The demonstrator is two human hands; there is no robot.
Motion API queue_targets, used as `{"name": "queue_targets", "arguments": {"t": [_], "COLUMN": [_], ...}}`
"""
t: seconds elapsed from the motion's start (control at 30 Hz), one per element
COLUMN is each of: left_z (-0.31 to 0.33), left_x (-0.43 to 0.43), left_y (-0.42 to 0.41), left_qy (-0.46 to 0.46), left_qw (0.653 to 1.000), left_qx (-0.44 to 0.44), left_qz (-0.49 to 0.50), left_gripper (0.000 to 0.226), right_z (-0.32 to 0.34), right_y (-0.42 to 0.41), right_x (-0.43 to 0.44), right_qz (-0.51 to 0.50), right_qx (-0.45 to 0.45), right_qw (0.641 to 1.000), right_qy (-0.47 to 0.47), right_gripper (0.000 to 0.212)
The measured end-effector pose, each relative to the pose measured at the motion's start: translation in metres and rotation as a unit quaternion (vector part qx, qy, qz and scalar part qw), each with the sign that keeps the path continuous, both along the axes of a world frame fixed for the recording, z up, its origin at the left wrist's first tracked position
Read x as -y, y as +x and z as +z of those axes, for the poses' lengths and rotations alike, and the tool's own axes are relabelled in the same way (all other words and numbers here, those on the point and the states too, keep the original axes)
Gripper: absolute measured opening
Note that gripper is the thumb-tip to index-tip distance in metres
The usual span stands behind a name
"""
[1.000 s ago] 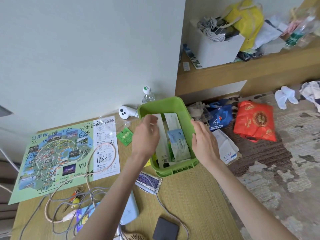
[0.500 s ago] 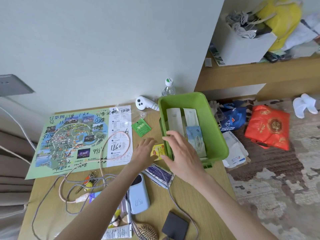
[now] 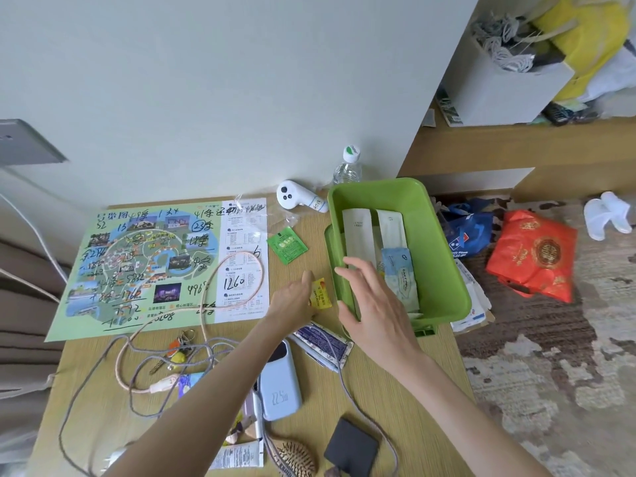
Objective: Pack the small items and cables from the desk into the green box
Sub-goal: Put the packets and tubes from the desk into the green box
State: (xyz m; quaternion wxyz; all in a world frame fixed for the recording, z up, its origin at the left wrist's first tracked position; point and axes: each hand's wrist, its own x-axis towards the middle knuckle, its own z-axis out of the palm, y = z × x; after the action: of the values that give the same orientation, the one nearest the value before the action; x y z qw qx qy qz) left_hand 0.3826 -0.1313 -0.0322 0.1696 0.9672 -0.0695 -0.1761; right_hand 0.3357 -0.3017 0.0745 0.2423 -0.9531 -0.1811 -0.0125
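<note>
Touching the yellow sachet with straight fingers, your left hand is gripping nothing yet; the sachet is lying on the desk just beside the green box. Your right hand is hovering spread over the box's near corner. You should be pinching one sachet edge and steadying the box.

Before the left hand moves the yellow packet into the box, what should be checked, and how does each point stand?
1. Left hand at the yellow packet: ok.
2. Packet actually pinched: cannot tell.
3. Green box has free room: ok.
4. Right hand clear of the drop path: not ok, it hovers over the box's near left rim.
5. Grey cable off the packet: ok.
</note>
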Motion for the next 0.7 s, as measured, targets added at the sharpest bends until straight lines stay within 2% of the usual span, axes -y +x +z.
{"name": "queue_targets", "arguments": {"t": [0.1, 0.23, 0.37, 0.43, 0.53, 0.7], "left_z": [0.014, 0.034, 0.036, 0.032, 0.022, 0.007], "left_x": [-0.016, -0.057, -0.099, -0.117, -0.135, -0.152], "left_y": [-0.001, -0.005, -0.016, -0.023, -0.031, -0.035], "left_qy": [-0.083, -0.213, -0.239, -0.249, -0.266, -0.253], "left_qw": [0.993, 0.957, 0.923, 0.905, 0.877, 0.857], "left_qx": [0.001, 0.012, 0.018, 0.024, 0.017, 0.006], "left_qz": [0.087, 0.198, 0.301, 0.345, 0.4, 0.449], "left_gripper": [0.05, 0.049, 0.044, 0.041, 0.042, 0.047], "right_z": [0.002, 0.009, 0.009, -0.001, -0.028, -0.07], "right_y": [0.001, 0.015, 0.044, 0.062, 0.091, 0.132], "right_x": [-0.007, -0.033, -0.077, -0.097, -0.119, -0.135], "right_qz": [-0.014, -0.005, 0.029, 0.029, 0.013, -0.07], "right_qx": [0.028, 0.065, 0.081, 0.053, -0.04, -0.17], "right_qw": [0.999, 0.997, 0.996, 0.998, 0.997, 0.977], "right_qy": [-0.026, -0.042, -0.009, -0.009, -0.059, -0.106], "right_gripper": [0.044, 0.039, 0.032, 0.029, 0.031, 0.047]}}
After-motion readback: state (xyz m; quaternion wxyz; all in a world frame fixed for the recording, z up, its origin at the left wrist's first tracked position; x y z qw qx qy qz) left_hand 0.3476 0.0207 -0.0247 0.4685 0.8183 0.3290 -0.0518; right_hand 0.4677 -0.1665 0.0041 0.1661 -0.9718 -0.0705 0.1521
